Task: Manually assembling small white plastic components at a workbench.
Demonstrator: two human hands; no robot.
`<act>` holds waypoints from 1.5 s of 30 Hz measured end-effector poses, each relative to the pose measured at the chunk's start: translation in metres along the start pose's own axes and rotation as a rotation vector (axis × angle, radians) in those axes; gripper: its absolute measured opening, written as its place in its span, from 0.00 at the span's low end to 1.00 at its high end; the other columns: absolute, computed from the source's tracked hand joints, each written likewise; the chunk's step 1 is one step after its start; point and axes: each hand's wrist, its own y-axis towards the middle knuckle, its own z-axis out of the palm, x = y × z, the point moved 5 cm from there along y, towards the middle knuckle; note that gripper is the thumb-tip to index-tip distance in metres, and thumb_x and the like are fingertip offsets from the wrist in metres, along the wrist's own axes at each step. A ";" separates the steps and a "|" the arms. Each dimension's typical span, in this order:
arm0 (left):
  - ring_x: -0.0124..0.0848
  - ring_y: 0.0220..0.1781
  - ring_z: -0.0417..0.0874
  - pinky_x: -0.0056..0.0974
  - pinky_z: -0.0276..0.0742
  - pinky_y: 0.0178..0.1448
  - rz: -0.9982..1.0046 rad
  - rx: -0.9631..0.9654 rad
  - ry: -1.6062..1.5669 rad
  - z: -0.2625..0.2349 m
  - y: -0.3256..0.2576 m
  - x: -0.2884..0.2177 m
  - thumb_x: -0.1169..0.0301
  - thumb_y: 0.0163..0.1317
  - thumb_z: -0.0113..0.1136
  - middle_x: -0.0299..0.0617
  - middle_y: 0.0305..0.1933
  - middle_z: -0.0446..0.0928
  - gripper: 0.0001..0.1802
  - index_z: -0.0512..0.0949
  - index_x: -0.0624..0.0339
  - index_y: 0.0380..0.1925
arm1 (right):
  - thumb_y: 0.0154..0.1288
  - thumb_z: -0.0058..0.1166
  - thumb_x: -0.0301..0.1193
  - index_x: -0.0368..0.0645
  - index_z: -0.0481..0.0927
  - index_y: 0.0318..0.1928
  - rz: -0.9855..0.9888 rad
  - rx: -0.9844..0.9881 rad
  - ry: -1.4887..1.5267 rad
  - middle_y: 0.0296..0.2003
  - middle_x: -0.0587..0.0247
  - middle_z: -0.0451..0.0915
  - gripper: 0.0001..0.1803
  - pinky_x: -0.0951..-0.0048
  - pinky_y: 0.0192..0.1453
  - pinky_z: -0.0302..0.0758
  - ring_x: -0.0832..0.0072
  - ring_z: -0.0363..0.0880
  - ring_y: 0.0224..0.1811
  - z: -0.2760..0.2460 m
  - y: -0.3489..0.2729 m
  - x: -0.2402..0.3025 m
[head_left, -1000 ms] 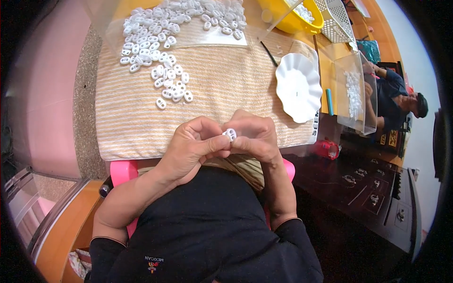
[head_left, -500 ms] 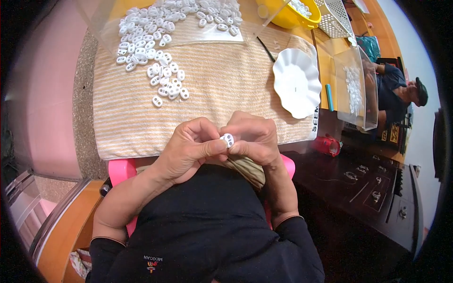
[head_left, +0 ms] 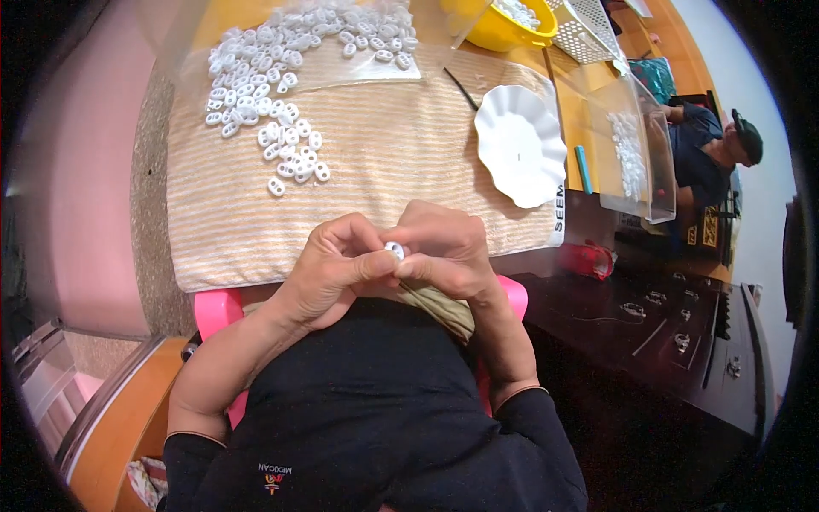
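Note:
A small white oval plastic piece with two holes (head_left: 393, 249) is pinched between my hands, just past the towel's near edge. My left hand (head_left: 334, 266) has its thumb and fingers closed on the piece from the left. From the other side my right hand (head_left: 450, 254) grips it between thumb and fingertips. Fingers cover part of the piece. Beyond my hands, many similar white pieces (head_left: 277, 141) lie loose on the striped tan towel (head_left: 375, 175), trailing from a larger heap (head_left: 256, 64) at the far left.
A white scalloped plate (head_left: 520, 145) rests on the towel's right side, beside a black stick (head_left: 461, 89). Farther right are a yellow bowl (head_left: 478, 30), a white perforated basket (head_left: 587, 34), a teal bar (head_left: 583, 169) and a clear box (head_left: 653, 183) of white pieces. Another person (head_left: 704, 145) sits beyond it.
The view has shifted slightly, moving the table's things a little leftward in the picture. The piece has turned between my fingers; both hands still hold it together.

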 end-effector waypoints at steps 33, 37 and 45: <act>0.24 0.33 0.81 0.31 0.83 0.43 -0.024 -0.082 0.084 0.001 0.000 0.000 0.75 0.62 0.63 0.47 0.43 0.80 0.04 0.77 0.61 0.33 | 0.65 0.58 0.26 0.34 0.81 0.43 0.307 -0.612 -0.084 0.30 0.66 0.82 0.09 0.81 0.34 0.74 0.83 0.79 0.29 -0.110 -0.053 -0.012; 0.23 0.35 0.81 0.30 0.84 0.42 -0.026 -0.095 0.120 0.002 -0.001 -0.001 0.74 0.63 0.62 0.45 0.44 0.79 0.04 0.76 0.59 0.32 | 0.66 0.58 0.29 0.30 0.79 0.43 0.233 -0.548 -0.236 0.27 0.64 0.80 0.12 0.78 0.31 0.78 0.80 0.78 0.25 -0.139 -0.027 -0.005; 0.23 0.36 0.81 0.30 0.84 0.43 -0.020 -0.096 0.120 -0.001 0.001 0.000 0.73 0.63 0.62 0.45 0.46 0.79 0.04 0.76 0.59 0.34 | 0.65 0.59 0.31 0.31 0.72 0.60 0.003 -0.649 -0.262 0.34 0.63 0.80 0.25 0.80 0.30 0.79 0.81 0.78 0.27 -0.213 0.087 0.049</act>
